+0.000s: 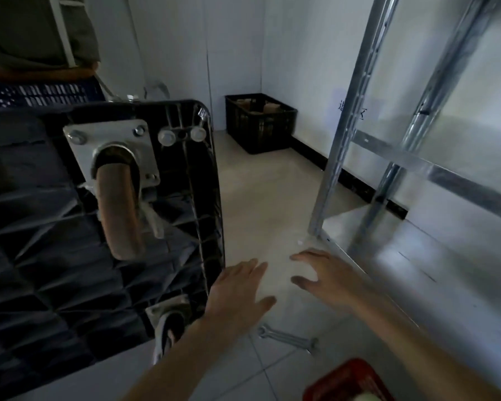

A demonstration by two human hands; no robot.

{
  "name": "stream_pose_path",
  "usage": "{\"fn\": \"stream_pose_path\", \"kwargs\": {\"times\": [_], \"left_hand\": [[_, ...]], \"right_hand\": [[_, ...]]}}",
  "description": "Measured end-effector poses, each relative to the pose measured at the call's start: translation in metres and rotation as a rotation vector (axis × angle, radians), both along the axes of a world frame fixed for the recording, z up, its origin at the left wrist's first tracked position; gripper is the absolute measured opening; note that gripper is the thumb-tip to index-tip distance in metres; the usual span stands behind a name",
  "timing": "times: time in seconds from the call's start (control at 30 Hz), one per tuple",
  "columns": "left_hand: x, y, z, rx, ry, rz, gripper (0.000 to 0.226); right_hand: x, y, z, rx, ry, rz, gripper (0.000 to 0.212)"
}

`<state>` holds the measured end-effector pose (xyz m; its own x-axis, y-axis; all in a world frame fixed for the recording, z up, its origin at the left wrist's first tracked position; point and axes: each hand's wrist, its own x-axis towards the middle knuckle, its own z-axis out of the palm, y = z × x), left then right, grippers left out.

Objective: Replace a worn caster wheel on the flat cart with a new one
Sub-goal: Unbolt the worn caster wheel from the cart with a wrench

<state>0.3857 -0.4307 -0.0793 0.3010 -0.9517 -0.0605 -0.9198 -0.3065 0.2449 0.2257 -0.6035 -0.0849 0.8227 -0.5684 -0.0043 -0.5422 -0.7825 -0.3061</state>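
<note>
Flat cart tipped on its side on the floor, worn caster wheel bolted near its upper corner, both hands, left and right, fingers spread, empty, above the tiles, seemingly two wrenches lying beneath them, metal shelving alongside.

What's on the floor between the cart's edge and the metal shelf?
Head view: both hands, left and right, hover open there; a wrench lies nearer the camera.

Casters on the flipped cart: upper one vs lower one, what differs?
The upper caster shows whole, with a tan, worn-looking tread; the lower caster is half hidden behind the left hand and forearm, its wheel dark. The upper caster's mounting plate shows its bolts; the lower plate shows only a corner. Both sit near the cart edge on metal plates.
</note>
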Motion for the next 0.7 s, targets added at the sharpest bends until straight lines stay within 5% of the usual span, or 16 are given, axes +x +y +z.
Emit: {"fn": "stream_pose_path", "kwargs": {"times": [0.13,0.37,0.7], "left_hand": [[0.004,0.021,-0.048,0.199,0.006,-0.042,0.076],[0.013,0.029,-0.102,0.255,0.105,0.045,0.073],[0.009,0.015,-0.154,0.322,0.174,0.056,0.067]], "right_hand": [[-0.006,0.01,-0.076,0.061,0.182,0.006,0.051],[0.003,0.018,-0.16,0.16,0.398,0.005,0.053],[0.006,0.03,-0.211,0.12,0.317,-0.072,0.019]]}}
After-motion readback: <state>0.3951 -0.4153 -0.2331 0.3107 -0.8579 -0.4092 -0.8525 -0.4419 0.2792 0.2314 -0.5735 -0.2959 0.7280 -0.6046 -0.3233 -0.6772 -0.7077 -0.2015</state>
